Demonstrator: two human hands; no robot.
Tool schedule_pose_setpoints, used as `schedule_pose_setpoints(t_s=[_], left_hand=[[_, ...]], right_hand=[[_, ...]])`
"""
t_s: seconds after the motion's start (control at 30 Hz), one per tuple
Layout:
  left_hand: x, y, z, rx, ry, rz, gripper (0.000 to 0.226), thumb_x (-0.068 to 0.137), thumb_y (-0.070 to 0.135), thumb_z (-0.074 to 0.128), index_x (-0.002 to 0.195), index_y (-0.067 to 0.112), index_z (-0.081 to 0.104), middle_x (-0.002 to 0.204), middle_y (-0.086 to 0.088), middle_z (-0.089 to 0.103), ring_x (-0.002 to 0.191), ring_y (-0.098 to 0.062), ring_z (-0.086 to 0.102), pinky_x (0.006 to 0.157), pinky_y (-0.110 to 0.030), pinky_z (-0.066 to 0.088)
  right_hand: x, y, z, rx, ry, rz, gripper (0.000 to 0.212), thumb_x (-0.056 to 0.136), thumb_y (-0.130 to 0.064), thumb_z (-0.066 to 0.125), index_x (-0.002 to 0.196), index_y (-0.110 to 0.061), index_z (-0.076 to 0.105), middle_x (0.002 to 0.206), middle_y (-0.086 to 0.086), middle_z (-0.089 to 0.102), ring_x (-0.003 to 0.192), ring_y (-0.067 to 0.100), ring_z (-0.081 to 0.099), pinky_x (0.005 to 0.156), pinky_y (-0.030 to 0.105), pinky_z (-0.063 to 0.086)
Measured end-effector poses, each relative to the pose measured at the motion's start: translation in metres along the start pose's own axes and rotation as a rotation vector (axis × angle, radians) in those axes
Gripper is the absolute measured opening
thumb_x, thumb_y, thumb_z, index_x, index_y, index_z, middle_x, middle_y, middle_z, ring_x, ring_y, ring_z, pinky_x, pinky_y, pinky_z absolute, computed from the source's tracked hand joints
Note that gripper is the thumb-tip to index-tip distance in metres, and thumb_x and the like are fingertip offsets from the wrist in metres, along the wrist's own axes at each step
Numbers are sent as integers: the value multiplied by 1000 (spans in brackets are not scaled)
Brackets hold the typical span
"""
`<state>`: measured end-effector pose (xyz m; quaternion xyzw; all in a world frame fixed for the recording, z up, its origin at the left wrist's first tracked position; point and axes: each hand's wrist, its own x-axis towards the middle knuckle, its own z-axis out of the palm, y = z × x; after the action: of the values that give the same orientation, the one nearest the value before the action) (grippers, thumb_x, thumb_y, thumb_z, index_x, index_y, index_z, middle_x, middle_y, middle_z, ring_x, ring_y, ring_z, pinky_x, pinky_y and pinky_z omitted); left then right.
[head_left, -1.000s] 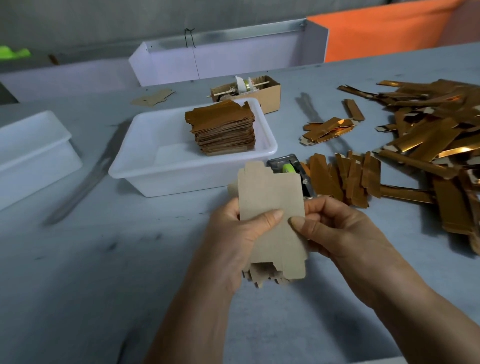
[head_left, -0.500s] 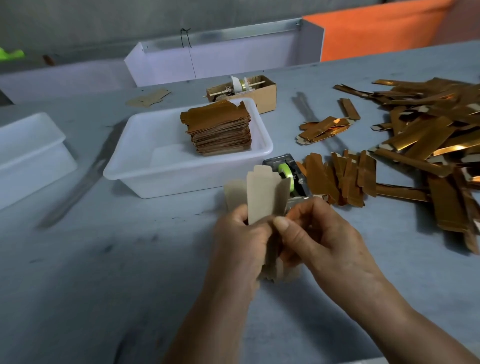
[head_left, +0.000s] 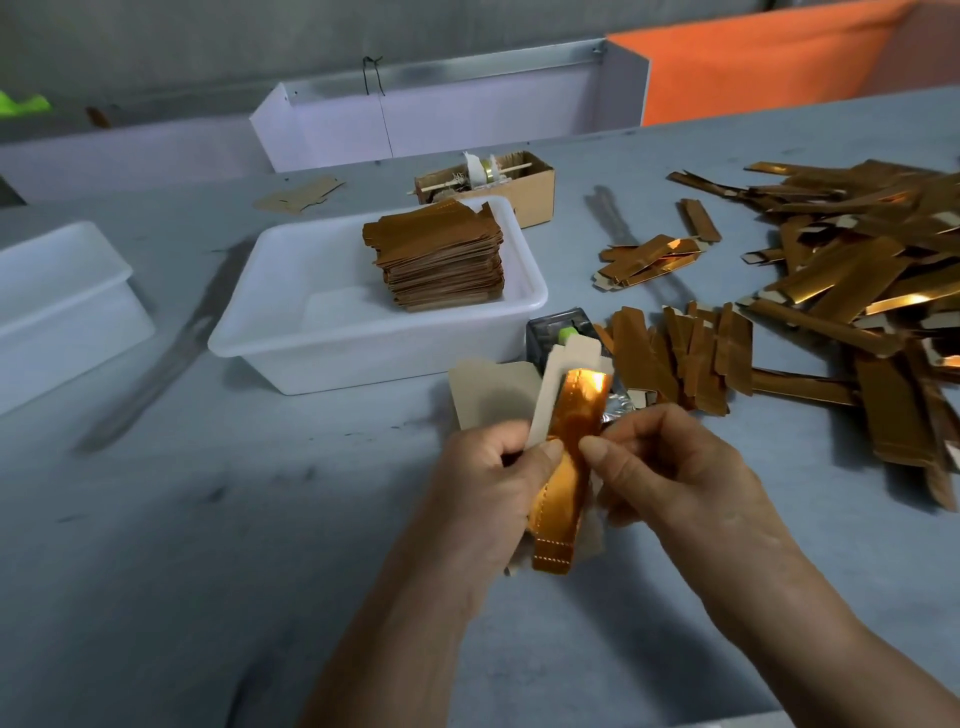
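Left hand pinches the carton blank at mid-length, thumb on its left edge and fingers curled behind. The blank sits between both hands above the counter. Its long axis runs away from the person, top leaning slightly right, with a brown flap spread leftward. The right hand pinches the opposite edge with thumb and forefinger, equally near, so the next crease likely follows that axis. A second ago the blank faced up flat and brown; now it is folded narrow, gold side showing. Folded gold pieces lie well to the right.
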<state>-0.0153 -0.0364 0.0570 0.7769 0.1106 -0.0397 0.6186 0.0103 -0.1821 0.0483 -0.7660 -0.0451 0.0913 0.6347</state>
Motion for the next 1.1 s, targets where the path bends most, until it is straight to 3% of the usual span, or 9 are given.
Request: schedule_pose_setpoints(t_s=[0.1,0.2,0.37,0.53,0.67,0.8,0.93,1.0,1.1], left_hand=[[-1,3,2,-50,-77,6,16,92,26,60,103,28,70,93,2,75,87,-12,70,68,-20,58],[1,4,5,-85,-63,-19,17,87,17,66,104,17,68,92,-1,75,85,-13,71,74,-24,58],[1,-1,9,-100,81,-11,3,84,22,70,86,20,69,70,9,71,64,0,65,54,-10,48],[-1,-8,13,-13,201,48,6,84,28,70,90,26,70,73,14,70,72,-3,67,59,-13,52],[-7,-5,24,437,435,318,10,85,24,71,94,25,72,86,8,62,78,-8,61,60,-18,49],[-18,-4,43,1007,502,510,21,70,11,68,89,10,75,71,-5,60,65,-20,60,47,-22,33],[-26,-10,56,1229,369,394,45,78,11,35,101,2,74,78,-5,64,69,-21,61,62,-31,50],[-28,-11,58,1255,351,382,44,77,11,36,96,5,75,76,-3,62,69,-20,61,61,-31,49],[-31,-8,54,1148,347,401,39,78,10,43,101,6,75,77,-4,62,69,-20,62,52,-27,50]], right_hand=[[4,4,-2,139,-14,79,40,64,-44,65,98,-23,63,84,0,70,79,9,68,65,20,54],[6,6,-1,352,-121,183,30,78,-25,63,107,-18,66,95,4,73,90,18,69,80,33,54],[7,8,3,414,-81,207,25,82,-20,61,106,-21,64,90,3,74,84,17,71,73,30,54],[7,9,6,445,-39,219,13,85,-17,61,92,-28,62,85,-5,74,81,14,71,67,27,55],[7,7,9,437,-8,201,15,85,-13,61,93,-25,65,89,1,74,82,18,71,72,32,57],[7,2,12,441,-6,196,11,87,-16,60,92,-20,69,84,2,74,76,14,70,59,21,55],[5,4,14,442,-11,215,21,80,-39,61,86,-23,73,83,-2,74,79,10,70,59,18,54],[4,6,16,427,-16,212,28,71,-44,66,84,-21,73,81,0,74,77,11,71,64,23,55],[4,8,17,423,25,206,22,73,-31,67,87,-15,70,74,3,72,72,14,70,66,28,52]])
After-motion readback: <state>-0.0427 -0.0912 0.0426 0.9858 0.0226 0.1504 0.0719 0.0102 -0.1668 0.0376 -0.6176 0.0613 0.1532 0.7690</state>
